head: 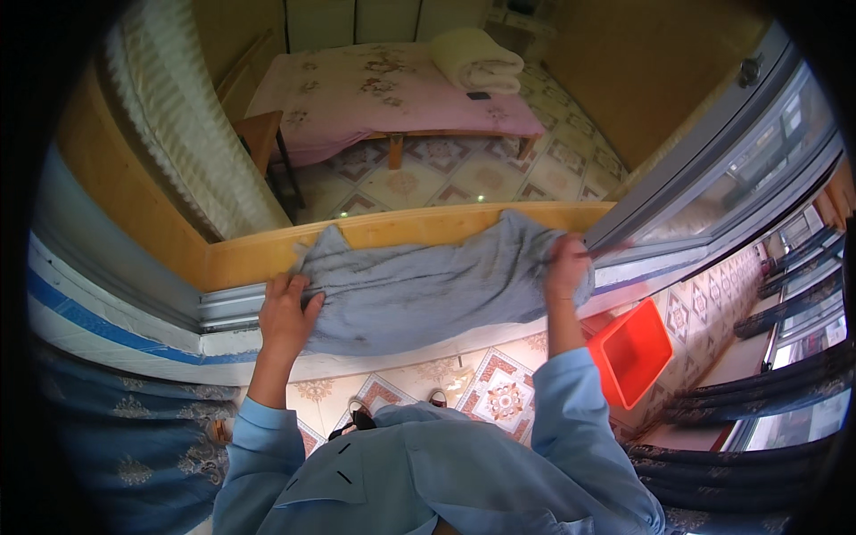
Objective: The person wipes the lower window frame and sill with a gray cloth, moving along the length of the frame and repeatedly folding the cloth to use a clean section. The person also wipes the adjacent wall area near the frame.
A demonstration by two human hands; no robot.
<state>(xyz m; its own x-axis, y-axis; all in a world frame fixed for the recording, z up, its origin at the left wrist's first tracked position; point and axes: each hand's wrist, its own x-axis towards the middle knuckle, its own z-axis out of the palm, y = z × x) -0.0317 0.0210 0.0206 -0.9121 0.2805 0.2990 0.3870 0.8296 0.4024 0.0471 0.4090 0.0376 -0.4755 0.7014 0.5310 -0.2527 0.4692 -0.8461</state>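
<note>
A damp-looking grey cloth [414, 294] lies spread and wrinkled across a window sill, draping over its near edge. At the cloth's left end, my left hand [291, 314] holds the edge between thumb and fingers, beside the bare metal window track [231, 307]. My right hand [567, 267] grips the bunched right end, close to the lower corner of the grey-framed window sash [695, 154]. Motion blurs the fingers of that hand, and part of the cloth hangs beneath it. Yellow wooden trim [414, 224] runs along the sill's far side.
An orange-red plastic bin [632, 354] stands on the patterned tile floor [501, 394] at right. Dark blue curtains [134, 428] hang at left, with more at right. Beyond the opening are a pale curtain [180, 120], a bed [374, 93] and a rolled quilt [478, 60].
</note>
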